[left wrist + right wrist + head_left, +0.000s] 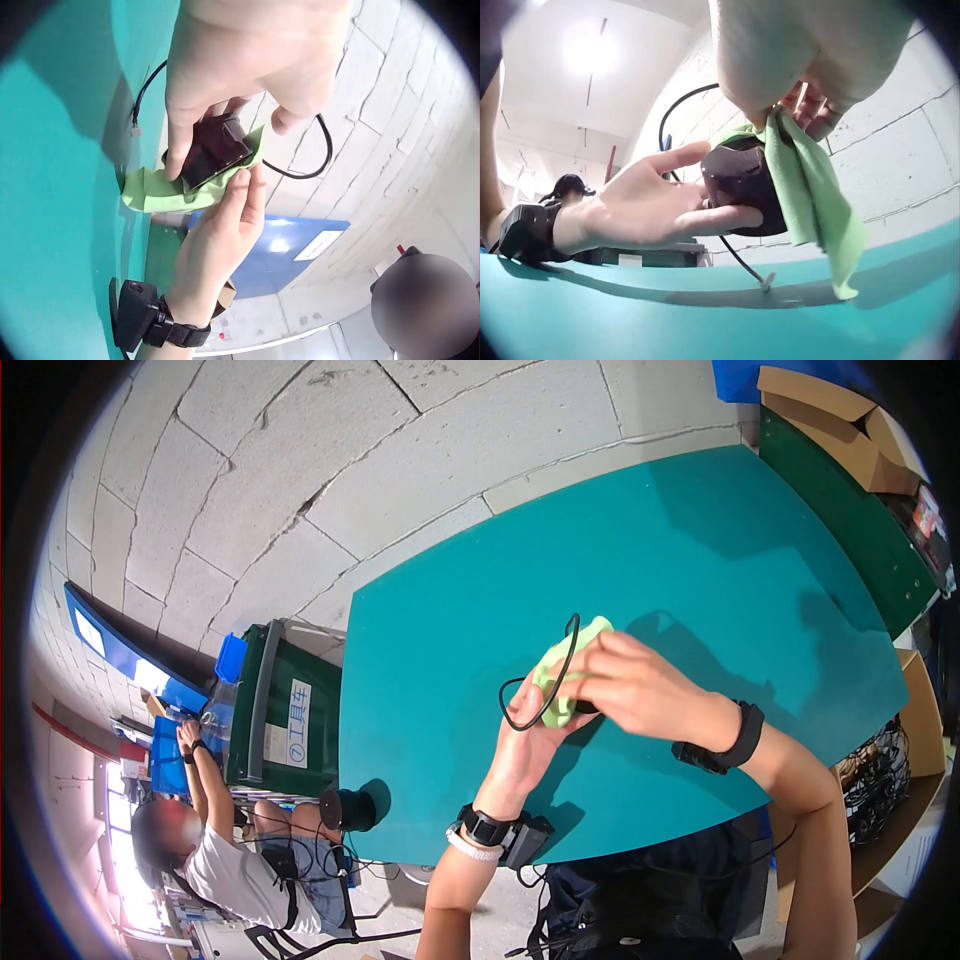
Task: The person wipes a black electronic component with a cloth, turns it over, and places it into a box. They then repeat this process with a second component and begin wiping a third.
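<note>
While the left hand (520,745) is gripping a black corded device (739,180) just above the teal tabletop (430,650), its thumb and fingers are clasping the glossy casing from opposite sides; the right hand (640,690) is pinching a lime-green cloth (810,180) between thumb and forefinger, though I cannot tell how all its other fingers are lying; the cloth is resting against the device, with a loose tail hanging below; the black cable (575,660) is looping past both hands, its pale plug (767,281) dangling near the tabletop.

Wiping seems to be the step in hand; doing it well probably means keeping the left grip on the edges, gathering that tail into a flat pad, pressing lightly along the seams, and holding the cable clear so that it is not snagging.

No brand is showing legibly on the device; beyond the table's left edge, a dark green cart (326,705) is bearing a white label (299,720) reading 工具车, "tool cart", beside a circled numeral, apparently 1; farther left, another person (235,870) is sitting in a white shirt, and a blue lid (125,650) is carrying a white sticker too small to read; the pale block wall (450,440) is closing off the far side.
</note>
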Available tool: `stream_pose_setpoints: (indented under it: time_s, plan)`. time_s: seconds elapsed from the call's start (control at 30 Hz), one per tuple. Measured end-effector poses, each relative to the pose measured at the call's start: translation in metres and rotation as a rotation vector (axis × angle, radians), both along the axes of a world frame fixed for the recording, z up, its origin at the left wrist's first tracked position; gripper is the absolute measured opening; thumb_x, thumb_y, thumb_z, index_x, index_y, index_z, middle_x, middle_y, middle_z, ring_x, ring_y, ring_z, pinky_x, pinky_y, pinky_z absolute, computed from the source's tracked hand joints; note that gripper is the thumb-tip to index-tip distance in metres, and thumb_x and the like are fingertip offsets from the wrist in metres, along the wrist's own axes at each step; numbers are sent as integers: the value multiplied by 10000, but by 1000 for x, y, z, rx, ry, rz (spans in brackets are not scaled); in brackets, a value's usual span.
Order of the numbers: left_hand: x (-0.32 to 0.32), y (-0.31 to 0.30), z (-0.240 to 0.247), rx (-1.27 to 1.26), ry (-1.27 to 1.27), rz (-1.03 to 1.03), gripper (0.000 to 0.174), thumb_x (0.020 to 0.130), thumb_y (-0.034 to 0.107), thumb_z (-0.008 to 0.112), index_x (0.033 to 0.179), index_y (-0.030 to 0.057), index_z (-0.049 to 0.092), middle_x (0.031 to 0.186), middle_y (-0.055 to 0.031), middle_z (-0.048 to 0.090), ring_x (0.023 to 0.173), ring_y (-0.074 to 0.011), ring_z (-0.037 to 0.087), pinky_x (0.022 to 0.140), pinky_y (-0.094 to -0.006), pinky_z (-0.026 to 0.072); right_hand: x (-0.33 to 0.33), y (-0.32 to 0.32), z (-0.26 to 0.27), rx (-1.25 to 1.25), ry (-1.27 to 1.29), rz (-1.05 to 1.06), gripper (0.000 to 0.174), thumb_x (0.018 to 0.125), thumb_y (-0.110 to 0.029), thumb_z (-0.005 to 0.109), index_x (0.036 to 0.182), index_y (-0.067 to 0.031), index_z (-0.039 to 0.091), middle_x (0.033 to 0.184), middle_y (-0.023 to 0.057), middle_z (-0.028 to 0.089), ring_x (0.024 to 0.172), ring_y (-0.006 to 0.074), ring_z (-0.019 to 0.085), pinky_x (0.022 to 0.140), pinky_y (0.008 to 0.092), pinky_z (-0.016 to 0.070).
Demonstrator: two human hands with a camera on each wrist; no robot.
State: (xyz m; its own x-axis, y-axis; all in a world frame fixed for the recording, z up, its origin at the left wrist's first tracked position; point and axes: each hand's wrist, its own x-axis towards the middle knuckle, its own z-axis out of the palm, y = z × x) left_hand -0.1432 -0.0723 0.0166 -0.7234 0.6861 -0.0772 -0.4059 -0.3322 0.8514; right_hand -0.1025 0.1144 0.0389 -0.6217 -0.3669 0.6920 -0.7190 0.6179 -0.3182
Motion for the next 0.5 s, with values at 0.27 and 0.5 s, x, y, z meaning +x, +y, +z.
stream_pose_setpoints:
  time_s: [0.27, 0.5]
  plan:
    - [-1, 1, -4, -18, 91, -28, 749, 849, 318, 671, 1430, 53, 279, 1323, -109, 468, 1206, -244, 494, 987, -469, 440, -3, 2, -7, -43, -44, -199, 248, 759, -74, 595, 998, -87, 662, 1055, 27, 618, 947, 221, 540, 877, 357, 437]
    - [2, 3, 4, -32, 68, -21, 722, 856, 334, 660, 1413, 42, 304, 1321, -99, 472, 1208, -233, 494, 1001, -457, 427, 0, 1, -3, 75, 75, -168, 191, 757, -84, 590, 935, -73, 658, 1050, 29, 620, 990, 218, 541, 857, 371, 430]
